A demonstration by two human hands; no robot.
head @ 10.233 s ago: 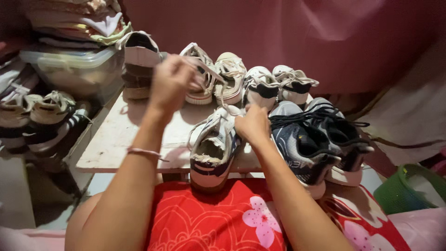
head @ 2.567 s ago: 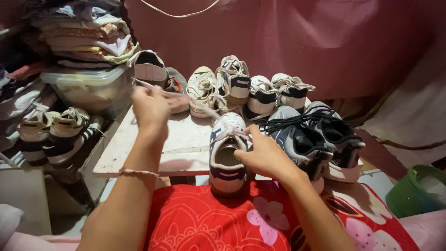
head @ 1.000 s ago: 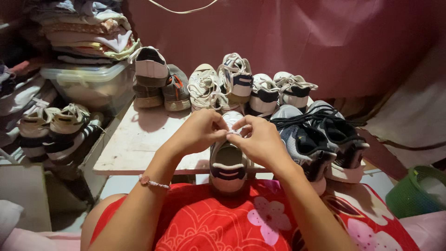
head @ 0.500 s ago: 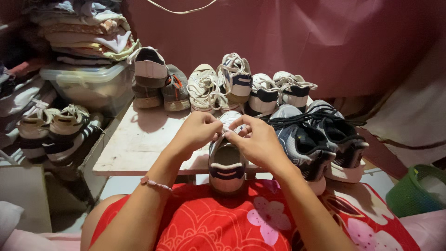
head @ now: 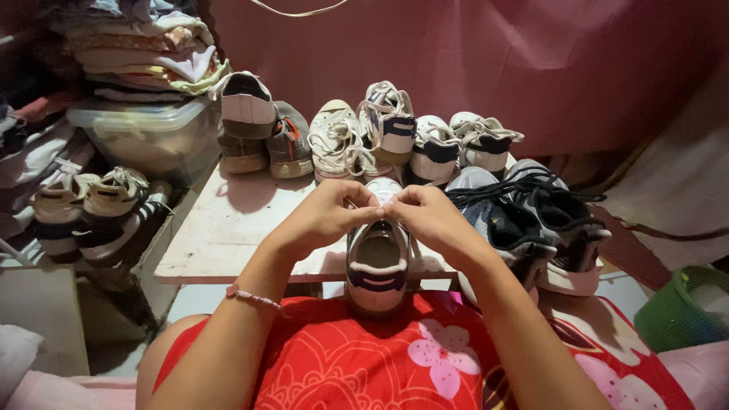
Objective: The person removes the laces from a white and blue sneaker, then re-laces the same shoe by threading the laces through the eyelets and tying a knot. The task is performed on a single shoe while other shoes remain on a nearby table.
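Both grips, left hand (head: 323, 216) and right hand (head: 429, 216), are pinching the white lace (head: 383, 215) closed over the white sneaker (head: 377, 254) at the counter's (head: 228, 235) near edge, having drawn together from apart, suggesting knotting is underway.

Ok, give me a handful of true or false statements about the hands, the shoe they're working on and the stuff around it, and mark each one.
1. Both hands meet over the white sneaker with the dark heel band. True: the left hand and right hand pinch its lace above the opening.
2. The sneaker lies on its side. False: it stands upright, heel toward the person.
3. A pair of dark sneakers with black laces sits just right of it. True.
4. The green basket stands on the white table. False: it sits low at the far right, off the table.
5. The left wrist wears a thin bracelet. True.
6. The clear plastic bin is bare on top. False: folded clothes are stacked on it.
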